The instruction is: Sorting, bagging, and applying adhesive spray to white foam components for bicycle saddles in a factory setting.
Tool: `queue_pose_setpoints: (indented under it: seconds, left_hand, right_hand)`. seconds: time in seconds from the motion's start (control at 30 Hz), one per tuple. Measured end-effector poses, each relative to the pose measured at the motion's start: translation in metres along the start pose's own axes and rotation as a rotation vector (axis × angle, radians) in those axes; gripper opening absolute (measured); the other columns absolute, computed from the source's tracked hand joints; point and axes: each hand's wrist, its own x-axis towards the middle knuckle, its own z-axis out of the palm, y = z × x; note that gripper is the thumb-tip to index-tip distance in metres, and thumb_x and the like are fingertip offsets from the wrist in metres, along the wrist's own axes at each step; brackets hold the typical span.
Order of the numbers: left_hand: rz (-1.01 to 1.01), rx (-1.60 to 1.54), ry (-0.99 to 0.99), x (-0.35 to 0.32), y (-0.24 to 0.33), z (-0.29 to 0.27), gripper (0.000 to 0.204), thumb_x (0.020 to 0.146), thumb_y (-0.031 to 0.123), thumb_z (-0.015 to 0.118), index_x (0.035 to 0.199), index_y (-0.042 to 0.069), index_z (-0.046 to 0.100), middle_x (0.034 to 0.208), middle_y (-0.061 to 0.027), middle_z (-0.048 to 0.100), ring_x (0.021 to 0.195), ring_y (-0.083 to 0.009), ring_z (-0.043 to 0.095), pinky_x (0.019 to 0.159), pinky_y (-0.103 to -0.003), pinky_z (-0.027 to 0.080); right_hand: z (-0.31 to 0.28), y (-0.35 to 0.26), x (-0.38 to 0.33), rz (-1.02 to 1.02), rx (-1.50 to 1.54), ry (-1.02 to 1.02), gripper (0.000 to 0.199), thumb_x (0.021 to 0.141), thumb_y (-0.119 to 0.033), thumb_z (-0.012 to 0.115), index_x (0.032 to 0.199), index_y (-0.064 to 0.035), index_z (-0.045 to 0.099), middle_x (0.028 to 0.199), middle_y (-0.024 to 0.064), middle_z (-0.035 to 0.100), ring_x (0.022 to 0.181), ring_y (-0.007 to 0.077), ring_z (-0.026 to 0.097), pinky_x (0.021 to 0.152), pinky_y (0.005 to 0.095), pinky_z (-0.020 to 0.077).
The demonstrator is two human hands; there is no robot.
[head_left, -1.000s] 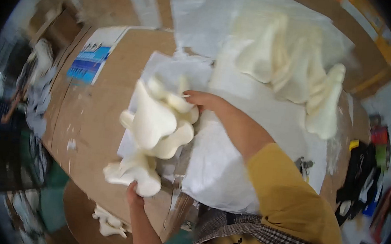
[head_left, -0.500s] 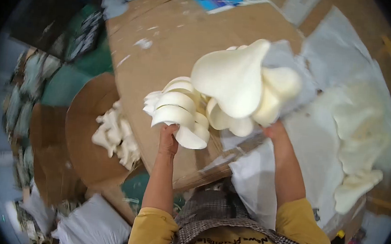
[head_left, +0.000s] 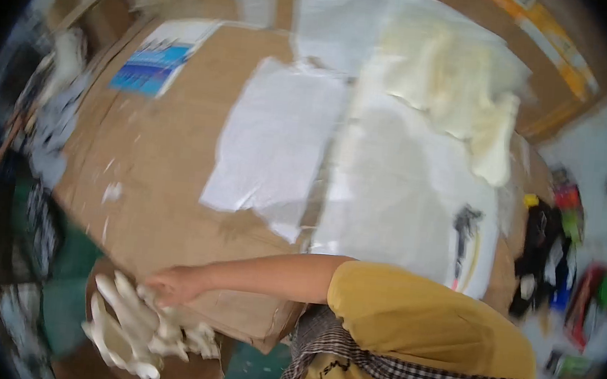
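My right hand (head_left: 174, 285) reaches across my body to the lower left, and its fingers rest on a heap of cream foam pieces (head_left: 129, 326). The heap lies on a low brown surface below the edge of the cardboard-covered table (head_left: 169, 156). Motion blur hides whether the fingers grip a piece or only touch it. My left hand is out of sight. A second pile of cream foam pieces (head_left: 463, 95) lies at the far right of the table on white sheets (head_left: 279, 137).
A blue and white leaflet (head_left: 157, 61) lies at the table's far left. A dark tool (head_left: 467, 222) rests on the white sheet to the right. Black, green and red clutter (head_left: 552, 240) crowds the floor at right. A green object (head_left: 69, 270) sits beside the heap.
The armful of foam pieces that both hands held up has come down onto the low heap at the lower left. The left hand has left the view, and the view has swung back over the table.
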Motion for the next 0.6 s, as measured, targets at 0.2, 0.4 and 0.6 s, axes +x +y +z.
queue_pose_setpoints:
  seconds: [0.2, 0.4, 0.6]
  left_hand:
    - [-0.23, -0.003, -0.171, -0.086, -0.069, 0.167, 0.066, 0.08, 0.039, 0.057, 0.133, 0.007, 0.036, 0.134, -0.012, 0.038, 0.102, -0.0349, 0.049, 0.089, -0.044, 0.04]
    - [-0.153, 0.129, -0.656, -0.147, -0.053, 0.325, 0.039, 0.082, 0.031, 0.058, 0.111, 0.007, 0.047, 0.108, -0.0076, 0.052, 0.08, -0.0238, 0.056, 0.066, -0.031, 0.045]
    - [0.18, 0.385, -1.099, -0.348, -0.001, 0.527, 0.04, 0.077, 0.012, 0.06, 0.114, -0.001, 0.053, 0.093, -0.0071, 0.058, 0.073, -0.0155, 0.057, 0.065, -0.025, 0.047]
  right_hand:
    - [-0.113, 0.049, -0.312, 0.666, -0.098, 0.6, 0.038, 0.08, -0.013, 0.063, 0.114, -0.0019, 0.052, 0.105, 0.0117, 0.06, 0.091, 0.0184, 0.058, 0.078, 0.0308, 0.0479]
    - [-0.126, -0.087, -0.583, 1.387, -1.09, 1.196, 0.061, 0.067, -0.021, 0.07, 0.12, -0.0058, 0.044, 0.119, 0.0159, 0.047, 0.111, 0.0346, 0.043, 0.093, 0.043, 0.0381]
    - [-0.083, -0.098, -0.645, 1.313, -1.127, 1.336, 0.077, 0.06, -0.016, 0.074, 0.128, -0.0088, 0.038, 0.12, 0.019, 0.042, 0.108, 0.0391, 0.042, 0.094, 0.0448, 0.0361]
